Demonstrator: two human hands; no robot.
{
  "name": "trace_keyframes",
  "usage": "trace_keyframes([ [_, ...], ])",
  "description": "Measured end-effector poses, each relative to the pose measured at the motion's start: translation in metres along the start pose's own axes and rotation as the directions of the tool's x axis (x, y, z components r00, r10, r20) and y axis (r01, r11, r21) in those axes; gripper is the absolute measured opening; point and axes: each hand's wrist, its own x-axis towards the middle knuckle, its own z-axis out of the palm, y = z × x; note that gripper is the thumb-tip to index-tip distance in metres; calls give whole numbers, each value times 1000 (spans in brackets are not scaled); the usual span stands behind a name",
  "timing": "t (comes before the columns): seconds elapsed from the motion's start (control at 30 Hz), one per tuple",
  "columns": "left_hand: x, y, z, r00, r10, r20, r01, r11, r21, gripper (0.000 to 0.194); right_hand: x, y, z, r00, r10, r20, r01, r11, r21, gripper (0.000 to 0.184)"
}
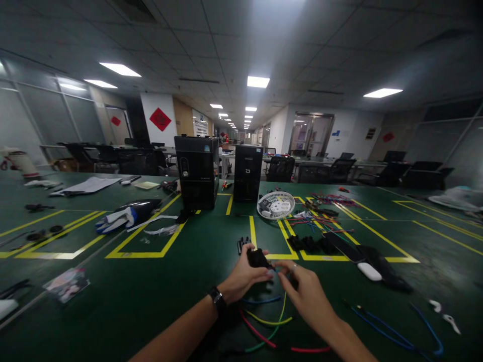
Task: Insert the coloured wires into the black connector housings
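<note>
My left hand (244,278), with a dark watch on its wrist, is closed around a small black connector block (258,258). My right hand (304,289) meets it from the right, its fingers pinched at the block where thin wires gather; a ring shows on one finger. Coloured wires (266,322) in blue, yellow, green and red trail from between the hands toward me over the green table (158,301). A few small black pieces (242,244) lie just beyond my left hand.
Two black computer towers (196,171) (247,172) stand mid-table. A white fan grille (276,204) and a tangle of coloured cables (324,208) lie to the right. Black parts (310,244), a white mouse (369,271) and blue cables (396,334) sit nearer. Gloves (116,219) and papers lie left.
</note>
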Motion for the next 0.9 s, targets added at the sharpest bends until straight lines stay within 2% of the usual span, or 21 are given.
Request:
trace_keyframes([
  [0.07, 0, 2, -1, 1000, -10, 9, 10, 1000, -29, 75, 4, 2, 17, 999, -33, -24, 34, 999, 33, 26],
  [0.17, 1, 2, 0, 999, -38, 10, 39, 996, -80, 73, -2, 7, 27, 998, -37, -52, 39, 999, 37, 27],
  [0.37, 2, -4, 5, 997, -73, -18, 68, 978, -196, 34, -16, 11, 25, 1000, -15, -24, 16, 1000, 20, 30],
  [0.9, 4, -11, 11, 985, -70, -158, 41, 983, -179, 24, -17, 15, 29, 1000, -28, -13, 27, 999, -35, 32],
])
